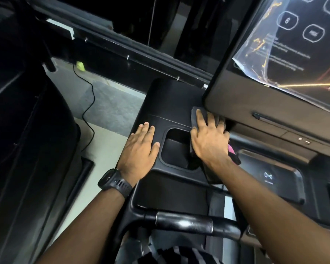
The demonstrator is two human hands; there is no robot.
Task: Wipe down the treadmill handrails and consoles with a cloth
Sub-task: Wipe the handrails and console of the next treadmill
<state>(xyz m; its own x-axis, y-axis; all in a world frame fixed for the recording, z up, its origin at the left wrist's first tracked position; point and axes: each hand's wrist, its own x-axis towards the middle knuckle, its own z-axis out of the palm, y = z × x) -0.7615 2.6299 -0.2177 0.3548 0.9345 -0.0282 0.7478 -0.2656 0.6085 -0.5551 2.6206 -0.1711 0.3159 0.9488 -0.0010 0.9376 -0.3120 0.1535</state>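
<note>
I stand at a black treadmill console point(168, 103). My right hand point(210, 138) presses a dark cloth point(195, 114) flat against the console, just under the screen's lower left corner and beside the cup holder recess point(176, 149). Part of the cloth hangs below my wrist, with a pink patch showing at its right. My left hand point(141, 147) lies flat with straight fingers on the console's left wing, a black watch on that wrist. The front handrail bar point(185, 223) crosses below my arms.
The tilted touchscreen point(293, 44) with peeling plastic film fills the upper right. A phone charging pad point(269, 178) sits right of my right forearm. Another dark machine point(23, 130) stands at left, with a black cable point(90, 103) on the pale floor between.
</note>
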